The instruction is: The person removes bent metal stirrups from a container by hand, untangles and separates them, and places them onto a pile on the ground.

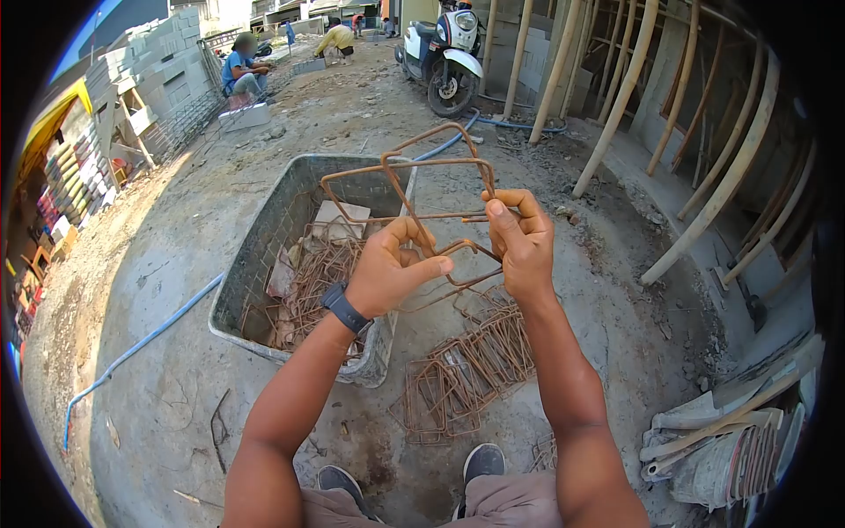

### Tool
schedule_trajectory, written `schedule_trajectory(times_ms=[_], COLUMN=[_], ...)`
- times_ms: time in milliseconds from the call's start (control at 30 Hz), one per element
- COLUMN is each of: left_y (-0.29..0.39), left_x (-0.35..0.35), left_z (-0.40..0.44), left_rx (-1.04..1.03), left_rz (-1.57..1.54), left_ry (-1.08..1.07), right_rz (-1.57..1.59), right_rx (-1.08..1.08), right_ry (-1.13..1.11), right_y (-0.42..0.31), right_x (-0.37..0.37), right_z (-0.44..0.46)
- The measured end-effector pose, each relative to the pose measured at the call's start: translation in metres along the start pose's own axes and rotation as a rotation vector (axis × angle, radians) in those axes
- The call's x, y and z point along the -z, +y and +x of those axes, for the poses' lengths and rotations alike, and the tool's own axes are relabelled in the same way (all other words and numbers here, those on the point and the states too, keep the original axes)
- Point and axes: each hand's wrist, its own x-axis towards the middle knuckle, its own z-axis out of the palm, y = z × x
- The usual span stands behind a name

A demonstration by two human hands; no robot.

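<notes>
My left hand [396, 267], with a dark watch on its wrist, curls its fingers round rusty steel rebar stirrups [431, 161]. My right hand [524, 238] pinches the same stirrups at the right side, near their bent ends. They look like two overlapping bent frames, raised in front of me; the exact number is hard to tell. Below and to the left stands a grey plastic tub [268, 233], holding tangled rusty stirrups [321, 282] and pale broken pieces. On the ground between the tub and my right forearm lies a stack of stirrups [466, 374].
A blue hose [158, 330] runs across the concrete ground behind the tub. Bamboo poles [607, 106] lean along the right, with stacked sacks or buckets [731, 458] below. Further off are a parked scooter [449, 57], a seated person [242, 70] and a bending person [336, 40].
</notes>
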Motion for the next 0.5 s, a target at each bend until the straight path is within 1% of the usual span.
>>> schedule_trajectory(times_ms=[100, 167, 267, 400, 467, 500], left_y=[-0.003, -0.003, -0.017, -0.011, -0.009, -0.01], left_x=[-0.001, -0.001, 0.008, 0.009, 0.015, 0.027], left_z=[0.0, 0.0, 0.006, 0.008, 0.006, 0.006], left_rx=[0.016, 0.033, -0.02, -0.039, -0.013, 0.002], left_rz=[-0.016, -0.027, 0.165, 0.184, 0.142, 0.17], left_ry=[0.001, 0.008, 0.035, 0.028, 0.036, 0.115], right_rz=[-0.017, -0.015, -0.011, -0.002, -0.002, -0.001], right_rx=[0.014, -0.016, -0.029, -0.023, -0.014, -0.013], right_ry=[-0.017, -0.005, 0.03, 0.042, 0.147, 0.198], right_y=[0.006, 0.006, 0.006, 0.001, -0.008, -0.014], right_x=[-0.006, -0.005, 0.001, 0.01, 0.021, 0.031], right_z=[-0.002, -0.001, 0.003, 0.006, 0.012, 0.016])
